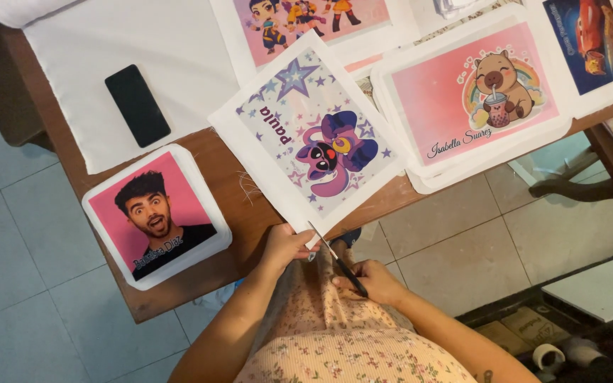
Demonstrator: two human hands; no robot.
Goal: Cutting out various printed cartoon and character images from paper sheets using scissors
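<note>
Your left hand [286, 245] pinches the star-printed fabric panel [311, 135], your right hand [374, 280] grips scissors [336, 259] just starting the edge cut

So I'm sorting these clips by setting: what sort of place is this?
Probably a home craft workshop: printed fabric panels cover a wooden table, and scissors trim one over a tiled floor.

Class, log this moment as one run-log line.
left hand: holds print edge | right hand: scissors cutting border | table
</note>
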